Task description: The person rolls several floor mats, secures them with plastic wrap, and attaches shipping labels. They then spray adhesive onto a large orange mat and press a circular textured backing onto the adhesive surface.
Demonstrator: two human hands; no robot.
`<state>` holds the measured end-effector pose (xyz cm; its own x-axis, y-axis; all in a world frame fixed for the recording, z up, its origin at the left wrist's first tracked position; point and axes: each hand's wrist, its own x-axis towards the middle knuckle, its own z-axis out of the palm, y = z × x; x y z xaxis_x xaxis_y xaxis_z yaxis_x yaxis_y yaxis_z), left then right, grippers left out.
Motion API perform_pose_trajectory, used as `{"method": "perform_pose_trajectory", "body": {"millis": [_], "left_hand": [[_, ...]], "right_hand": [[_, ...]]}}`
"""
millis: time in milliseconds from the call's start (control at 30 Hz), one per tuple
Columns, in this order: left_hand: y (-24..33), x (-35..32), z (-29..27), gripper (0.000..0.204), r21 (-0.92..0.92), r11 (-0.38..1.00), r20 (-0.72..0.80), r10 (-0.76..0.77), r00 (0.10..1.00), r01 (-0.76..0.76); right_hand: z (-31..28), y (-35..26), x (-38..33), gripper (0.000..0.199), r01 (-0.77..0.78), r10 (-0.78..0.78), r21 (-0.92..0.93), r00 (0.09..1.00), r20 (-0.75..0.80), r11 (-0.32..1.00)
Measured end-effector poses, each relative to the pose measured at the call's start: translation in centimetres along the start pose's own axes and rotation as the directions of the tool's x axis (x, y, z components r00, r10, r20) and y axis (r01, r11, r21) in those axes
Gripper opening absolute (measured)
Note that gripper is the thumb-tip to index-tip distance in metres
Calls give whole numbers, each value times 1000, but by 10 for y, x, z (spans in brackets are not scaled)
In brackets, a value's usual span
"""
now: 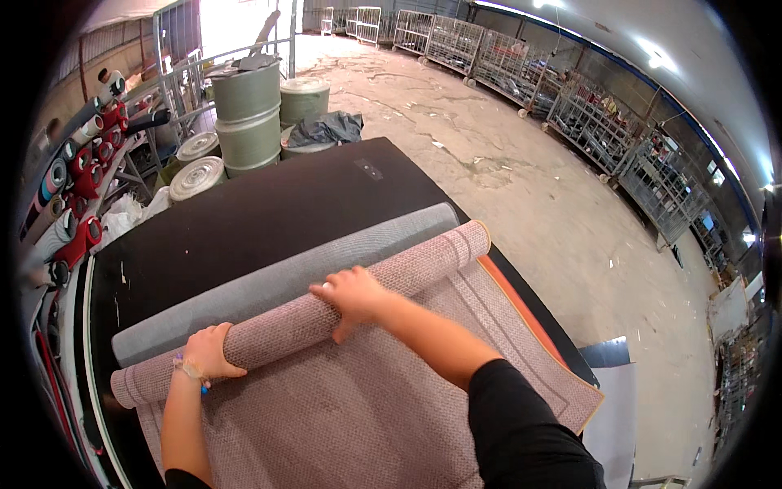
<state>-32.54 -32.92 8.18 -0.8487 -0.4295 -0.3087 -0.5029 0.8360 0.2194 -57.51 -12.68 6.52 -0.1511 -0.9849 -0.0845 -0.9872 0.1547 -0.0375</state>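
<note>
A pinkish-brown woven rug (326, 416) with striped borders and a yellow-orange edge lies partly rolled on a black table (195, 253). Its rolled part runs slantwise across the table, the flat part spreading toward me. Near the left end of the roll, my left hand (210, 352) curves its fingers over the top, thumb on the near side. My right hand (354, 297) grips the roll around its middle, fingers over the far side and thumb below. Just beyond lies a grey rolled rug (285, 273), alongside the roll. An orange-red layer (521, 310) shows under the rug's right edge.
Green drums (247, 114) and round lids (197, 178) stand past the table's far left edge, a black plastic bag (326, 128) beside them. Coloured rolls (85, 179) are stacked at left. Wire cage carts (452, 45) line the right wall. A grey sheet (612, 407) lies right of the table.
</note>
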Motion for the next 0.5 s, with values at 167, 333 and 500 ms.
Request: {"method": "perform_pose_trajectory", "body": {"millis": [167,333,500], "left_hand": [[-1,5,14,92,183,973,-188,177,966,-143],[14,11,44,92,382,923,-425,226,876,-53],[17,-7,41,74,325,942,-398,217,891,-85]], "right_hand": [[16,-14,3,106,49,-58,-172,997,-49,984],[-2,0,31,81,86,-90,42,989,114,995],[-21,-20,9,60,60,-61,17,994,92,998]]}}
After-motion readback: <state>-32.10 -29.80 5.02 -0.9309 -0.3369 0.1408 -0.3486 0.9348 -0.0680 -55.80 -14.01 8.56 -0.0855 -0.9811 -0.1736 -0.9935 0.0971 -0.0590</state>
